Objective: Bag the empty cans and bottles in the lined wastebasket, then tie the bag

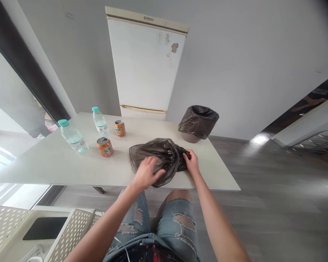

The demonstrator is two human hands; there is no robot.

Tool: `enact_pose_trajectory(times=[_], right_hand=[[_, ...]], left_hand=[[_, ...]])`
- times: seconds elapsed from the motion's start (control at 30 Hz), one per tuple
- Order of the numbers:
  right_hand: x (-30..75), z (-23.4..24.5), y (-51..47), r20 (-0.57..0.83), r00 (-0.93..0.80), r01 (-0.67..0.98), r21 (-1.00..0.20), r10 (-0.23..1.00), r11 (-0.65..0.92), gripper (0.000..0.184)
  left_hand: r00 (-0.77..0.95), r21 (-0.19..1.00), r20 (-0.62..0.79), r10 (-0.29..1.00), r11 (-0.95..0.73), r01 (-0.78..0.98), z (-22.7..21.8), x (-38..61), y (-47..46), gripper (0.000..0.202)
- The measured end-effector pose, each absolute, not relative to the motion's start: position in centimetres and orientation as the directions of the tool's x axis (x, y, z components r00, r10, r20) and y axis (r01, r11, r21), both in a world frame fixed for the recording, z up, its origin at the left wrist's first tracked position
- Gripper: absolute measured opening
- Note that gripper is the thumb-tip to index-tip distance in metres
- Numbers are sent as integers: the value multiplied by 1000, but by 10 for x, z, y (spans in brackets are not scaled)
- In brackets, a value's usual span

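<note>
A dark, see-through plastic garbage bag (153, 149) lies bunched on the white table (104, 173) in front of me. My right hand (191, 162) grips its gathered, twisted end on the right, fingers closed round the plastic. Over the bag's left part, my left hand (147, 173) is spread, thumb apart from the fingers. Whether its fingertips touch the plastic I cannot tell. Behind the bag to the right stands a small bin (190, 137), lined with another dark bag (196, 122) folded over its rim.
On the table's left side stand two clear bottles with teal caps, a nearer bottle (74, 138) and a farther bottle (100, 122), plus two orange cans, a front can (105, 147) and a back can (119, 128). A white fridge (146, 65) stands beyond. Perforated organizers (62, 236) sit lower left.
</note>
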State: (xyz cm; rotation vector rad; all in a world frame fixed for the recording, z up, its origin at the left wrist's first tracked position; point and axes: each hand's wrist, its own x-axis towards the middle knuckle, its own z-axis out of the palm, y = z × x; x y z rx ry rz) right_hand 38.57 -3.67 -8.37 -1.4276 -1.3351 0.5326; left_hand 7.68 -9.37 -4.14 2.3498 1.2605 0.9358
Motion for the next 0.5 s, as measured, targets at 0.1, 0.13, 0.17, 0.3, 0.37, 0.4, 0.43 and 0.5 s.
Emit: enact_pose_trajectory(times=[0.1, 0.13, 0.17, 0.3, 0.37, 0.4, 0.43, 0.5], right_hand=[[388, -86, -37, 319, 280, 419, -889, 905, 184, 46], [389, -87, -37, 319, 300, 414, -893, 899, 178, 45], [391, -88, -36, 319, 328, 409, -897, 889, 171, 44], [399, -95, -33, 328, 482, 391, -910, 813, 135, 45], [400, -97, -32, 327, 533, 385, -915, 780, 121, 49], [400, -98, -32, 325, 549, 383, -917, 770, 114, 51], [400, -97, -32, 324, 561, 382, -918, 762, 110, 52], [398, -96, -33, 326, 568, 381, -918, 756, 109, 52]], left_hand=[[459, 551, 355, 814, -579, 601, -53, 119, -121, 49], [450, 587, 327, 831, -552, 592, -58, 125, -123, 35], [413, 648, 296, 861, -499, 576, -63, 125, -121, 24], [1, 948, 149, 989, -143, 285, -75, 81, -95, 22], [-234, 996, 20, 972, 1, 89, -74, 50, -86, 20], [-312, 999, -35, 949, 44, 22, -71, 36, -85, 21], [-381, 998, -59, 923, 61, -7, -67, 25, -86, 22], [-491, 998, 25, 871, 9, 68, -54, 12, -93, 25]])
